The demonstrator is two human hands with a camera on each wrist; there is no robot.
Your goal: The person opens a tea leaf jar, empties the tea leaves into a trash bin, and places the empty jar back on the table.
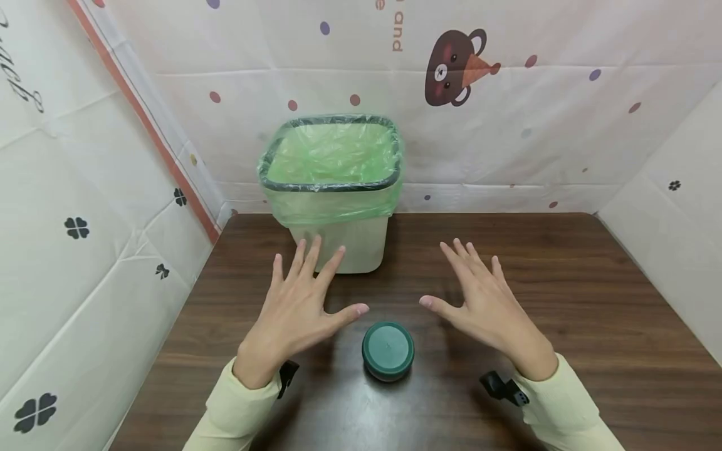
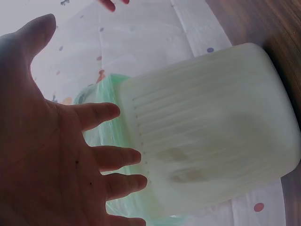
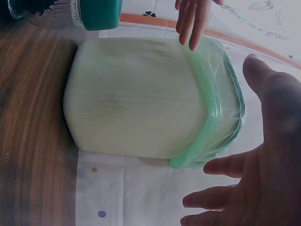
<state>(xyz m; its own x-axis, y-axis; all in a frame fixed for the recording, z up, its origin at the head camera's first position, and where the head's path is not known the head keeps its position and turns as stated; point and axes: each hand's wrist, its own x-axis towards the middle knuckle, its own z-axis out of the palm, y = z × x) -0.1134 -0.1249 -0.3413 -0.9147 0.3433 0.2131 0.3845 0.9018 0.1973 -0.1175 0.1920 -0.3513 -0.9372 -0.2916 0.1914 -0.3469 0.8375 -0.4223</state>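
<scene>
Dark wooden table lies under my hands. Nearest to me stands the jar (green lid up), between my left hand and right hand, about equally near both. Both hover spread open, holding nothing. Farther back stands the bin.

Pale yellow long sleeves (black wrist mounts strapped on), bare hands.

Left hand and right hand, palms down, fingers spread and straight, holding nothing. Left fingers point toward 1 o'clock, right fingers toward 11 o'clock; pale yellow sleeves cover both forearms.
</scene>
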